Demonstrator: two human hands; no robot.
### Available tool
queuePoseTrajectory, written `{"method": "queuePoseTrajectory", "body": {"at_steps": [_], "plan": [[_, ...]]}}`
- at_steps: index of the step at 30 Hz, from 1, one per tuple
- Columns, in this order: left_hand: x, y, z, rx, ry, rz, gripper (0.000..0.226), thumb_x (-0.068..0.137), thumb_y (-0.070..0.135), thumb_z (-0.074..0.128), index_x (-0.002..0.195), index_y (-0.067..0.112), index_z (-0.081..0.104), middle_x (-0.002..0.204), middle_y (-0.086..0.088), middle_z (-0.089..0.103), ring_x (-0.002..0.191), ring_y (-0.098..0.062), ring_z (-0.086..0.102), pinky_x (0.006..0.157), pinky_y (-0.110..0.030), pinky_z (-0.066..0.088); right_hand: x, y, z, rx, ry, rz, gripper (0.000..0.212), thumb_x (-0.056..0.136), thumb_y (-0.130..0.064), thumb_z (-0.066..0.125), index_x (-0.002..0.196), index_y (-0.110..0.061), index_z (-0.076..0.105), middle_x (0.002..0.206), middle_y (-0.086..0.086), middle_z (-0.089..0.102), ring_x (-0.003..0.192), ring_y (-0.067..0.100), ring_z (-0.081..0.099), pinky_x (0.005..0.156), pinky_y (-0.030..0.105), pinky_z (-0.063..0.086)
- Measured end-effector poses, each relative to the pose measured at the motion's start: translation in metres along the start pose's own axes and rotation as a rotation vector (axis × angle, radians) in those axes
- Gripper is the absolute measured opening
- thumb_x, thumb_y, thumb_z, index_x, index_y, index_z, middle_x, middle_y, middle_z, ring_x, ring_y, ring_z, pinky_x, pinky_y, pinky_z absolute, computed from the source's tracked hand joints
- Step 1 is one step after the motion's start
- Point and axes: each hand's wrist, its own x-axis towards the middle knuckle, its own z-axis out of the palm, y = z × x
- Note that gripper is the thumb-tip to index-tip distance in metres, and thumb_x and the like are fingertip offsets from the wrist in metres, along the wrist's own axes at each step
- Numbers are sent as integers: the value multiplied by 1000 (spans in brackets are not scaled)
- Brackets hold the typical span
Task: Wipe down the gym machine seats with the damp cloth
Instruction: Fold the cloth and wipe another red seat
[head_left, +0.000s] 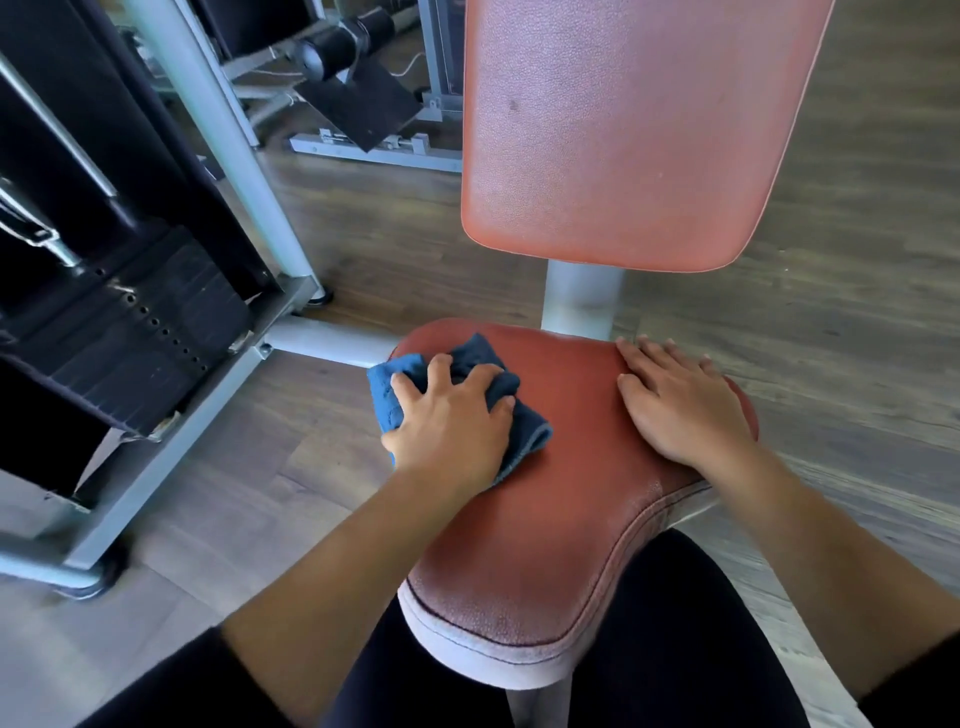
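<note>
A red padded seat (566, 499) fills the middle of the view, with a red backrest (623, 130) standing behind it on a grey post. A crumpled blue cloth (524, 421) lies on the seat's far left part. My left hand (449, 421) presses down on the cloth, its fingers curled into the folds. My right hand (680, 400) lies flat on the seat's far right edge, fingers straight and together, holding nothing.
A black weight stack (130, 332) in a grey steel frame (223, 135) stands to the left. Another machine's footplate (358, 109) and base bar sit at the back on the wood floor. My dark-clad legs flank the seat's front.
</note>
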Motion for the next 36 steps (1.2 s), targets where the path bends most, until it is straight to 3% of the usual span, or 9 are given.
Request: {"method": "queuePoseTrajectory", "body": {"at_steps": [4, 10, 13, 16, 20, 26, 29, 32, 36], "plan": [[-34, -10, 1, -2, 47, 126, 36, 94, 50, 39, 130, 48, 42, 143, 11, 27, 125, -27, 25, 95, -49, 41, -1, -2, -1, -22, -17, 2, 52, 100, -34, 21, 151, -28, 16, 159, -2, 14, 146, 18, 9, 118, 43, 4], [-80, -20, 3, 64, 158, 247, 53, 81, 62, 17, 127, 50, 41, 142, 14, 33, 125, -24, 32, 83, -47, 47, 0, -2, -1, -27, -24, 13, 52, 99, -34, 22, 151, -28, 17, 159, -2, 14, 146, 19, 10, 118, 43, 4], [-73, -29, 6, -17, 177, 386, 47, 81, 57, 30, 121, 46, 53, 137, 9, 46, 126, -30, 40, 87, -54, 46, 1, -1, 0, -22, -18, 12, 52, 100, -34, 22, 151, -28, 17, 159, -2, 13, 146, 18, 9, 118, 43, 3], [-41, -43, 8, -108, 120, 545, 43, 80, 59, 39, 117, 49, 57, 136, 11, 49, 131, -25, 39, 102, -54, 35, 2, 0, 1, -14, -15, 4, 52, 100, -34, 22, 151, -28, 17, 159, -2, 13, 146, 17, 8, 118, 42, 2], [14, -42, 8, -168, 138, 465, 49, 74, 63, 39, 116, 51, 60, 133, 14, 50, 131, -22, 38, 109, -51, 28, 2, 2, 0, 11, 3, -14, 51, 100, -35, 26, 150, -27, 19, 159, -3, 14, 146, 17, 9, 119, 42, 4], [81, -18, 2, 47, 81, 258, 36, 90, 51, 45, 126, 52, 49, 142, 17, 39, 135, -19, 25, 108, -48, 24, -21, 16, -3, 122, 131, -91, 52, 99, -42, 33, 148, -26, 29, 157, -3, 21, 145, 12, 15, 117, 35, 5], [92, -4, 4, 95, 42, 292, 36, 92, 48, 41, 126, 54, 47, 143, 16, 37, 133, -22, 26, 106, -50, 24, -39, 36, -4, 122, 68, -97, 55, 99, -48, 28, 150, -25, 25, 158, -5, 17, 146, 9, 8, 118, 33, 0], [91, 9, 8, 116, 6, 361, 35, 93, 47, 40, 127, 53, 47, 144, 15, 36, 135, -22, 24, 106, -50, 22, -49, 52, -5, 44, 57, -99, 75, 87, -65, 7, 151, -27, 16, 158, -5, 13, 146, 11, 5, 118, 36, -1], [78, 35, 19, 129, -34, 503, 40, 92, 51, 42, 132, 49, 45, 145, 15, 35, 137, -22, 22, 108, -52, 22, -54, 66, -2, -20, 94, -74, 82, 82, -65, -3, 152, -24, 13, 158, -2, 15, 146, 15, 8, 119, 39, 1]]}}
